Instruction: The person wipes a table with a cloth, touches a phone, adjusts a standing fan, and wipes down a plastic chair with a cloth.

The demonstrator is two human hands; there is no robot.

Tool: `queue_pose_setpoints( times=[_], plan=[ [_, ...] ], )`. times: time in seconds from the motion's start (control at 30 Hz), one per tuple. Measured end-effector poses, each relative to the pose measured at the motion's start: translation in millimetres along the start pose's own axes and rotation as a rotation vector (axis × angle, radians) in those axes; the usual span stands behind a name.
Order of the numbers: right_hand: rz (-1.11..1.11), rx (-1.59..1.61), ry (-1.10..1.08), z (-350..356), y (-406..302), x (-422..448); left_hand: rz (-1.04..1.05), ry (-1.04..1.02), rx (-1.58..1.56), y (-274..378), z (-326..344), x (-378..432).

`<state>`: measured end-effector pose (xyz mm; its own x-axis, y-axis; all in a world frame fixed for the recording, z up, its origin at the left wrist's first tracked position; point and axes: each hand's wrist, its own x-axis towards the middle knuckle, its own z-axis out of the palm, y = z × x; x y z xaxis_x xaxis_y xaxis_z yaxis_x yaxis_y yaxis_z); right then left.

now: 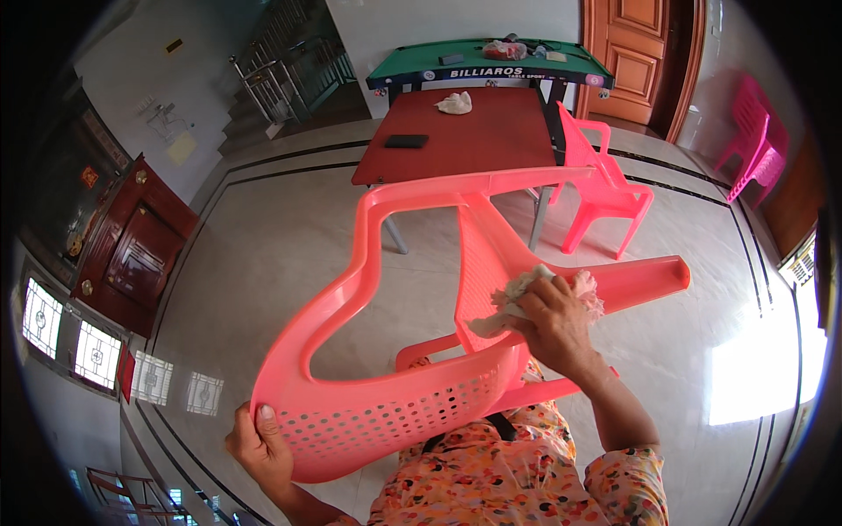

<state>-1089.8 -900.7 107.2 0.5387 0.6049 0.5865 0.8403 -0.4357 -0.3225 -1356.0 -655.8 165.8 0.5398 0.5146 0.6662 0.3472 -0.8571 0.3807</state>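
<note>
A pink plastic armchair (395, 407) lies tilted before me, its perforated backrest towards my body and its legs pointing away and to the right. My left hand (263, 444) grips the top edge of the backrest at the lower left, thumb on the upper face. In my right hand (552, 322) is a crumpled whitish and pink cloth (500, 322), pressed against the chair near the seat and the base of one leg. The fingers are curled over the cloth and hide part of the chair there.
Ahead stands a red-topped table (473, 144) with a dark flat object (406, 141) and a white crumpled cloth (455, 103). Behind it is a billiard table (487, 56). Another pink chair (602, 177) stands at its right; magenta chairs (756, 141) are by the right wall.
</note>
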Motion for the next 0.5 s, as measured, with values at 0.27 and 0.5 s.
queue_pose_setpoints(
  times=[0.27,0.5],
  plan=[
    [0.404,-0.2,0.212,-23.5,71.6,7.6,0.022,-0.001,-0.024,-1.5,-0.3,1.8],
    [0.419,0.261,0.117,2.2,81.6,62.0,0.056,0.017,-0.016,-4.2,2.4,1.0]
  ],
)
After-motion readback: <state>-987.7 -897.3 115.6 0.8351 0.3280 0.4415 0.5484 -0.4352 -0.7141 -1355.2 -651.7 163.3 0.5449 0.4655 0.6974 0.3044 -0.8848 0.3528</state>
